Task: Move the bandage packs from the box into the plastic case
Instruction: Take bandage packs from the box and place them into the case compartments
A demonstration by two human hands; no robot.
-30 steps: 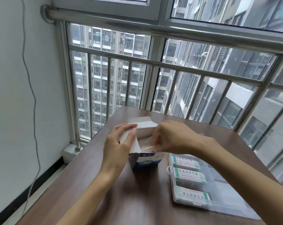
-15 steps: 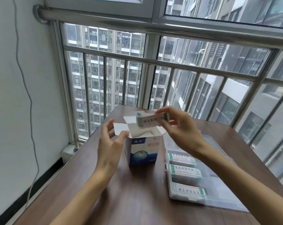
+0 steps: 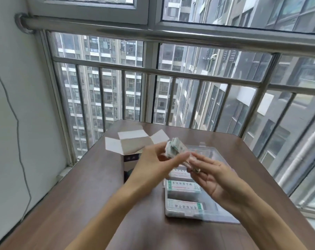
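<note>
My left hand (image 3: 153, 165) and right hand (image 3: 212, 175) both hold one blurred bandage pack (image 3: 176, 147) in the air. My left thumb and fingers pinch its near-left end; my right fingers, nearly straight, touch its lower right end, though I cannot tell how firmly they grip. The pack hangs tilted over the far end of the case (image 3: 214, 154), just right of the box (image 3: 133, 143).

The box stands with its flaps spread, partly behind my left hand. The case lies open just beside it to the right, with three packs (image 3: 183, 185) in its left column; the right part looks free. The table (image 3: 84, 195) has bare room on the near and left sides; its far edge meets the railing (image 3: 153, 69).

Half a second ago my right hand alone held the pack, higher, above the box, while my left hand steadied the box's side. My left hand has since left the box.
</note>
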